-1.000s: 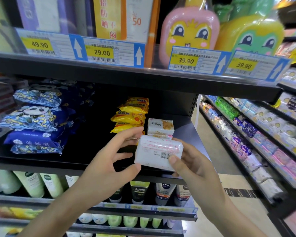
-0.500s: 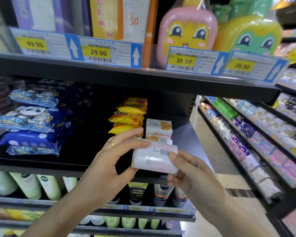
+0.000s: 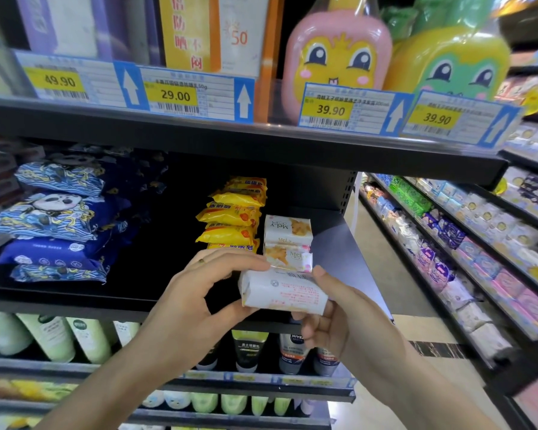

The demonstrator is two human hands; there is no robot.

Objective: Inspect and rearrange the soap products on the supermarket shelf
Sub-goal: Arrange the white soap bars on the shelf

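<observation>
Soap bar [image 3: 281, 290] in a white wrapper with red print and a barcode sits pinched between both hands in front of the black middle shelf [image 3: 75, 301], tilted with its printed back face toward the camera. Left hand [image 3: 196, 302] grips its left end, fingers curled over the top edge and thumb pressed under the lower left corner; a ring shows on one finger. Right hand [image 3: 339, 318] holds the right end, thumb tip on the upper right corner by the barcode, the other fingers curled beneath the bar. Just behind and above the grip, two white Mely soap boxes [image 3: 288, 242] stand stacked on the shelf, the lower one almost touching the held bar's top edge. Beside them, behind the left fingers, rises a stack of yellow soap packets [image 3: 230, 217]. Well to the left of the grip lie piled blue patterned packs [image 3: 53, 221]. Above the grip, yellow price tags [image 3: 171, 96] line the upper shelf edge, with a pink cartoon-faced bottle [image 3: 336, 57] and a green one [image 3: 457, 63] standing behind them. Below the hands, tubes [image 3: 246, 349] stand in a row on the lower shelf. To the right of the grip an aisle of shelved packets [image 3: 448, 237] stretches away.
</observation>
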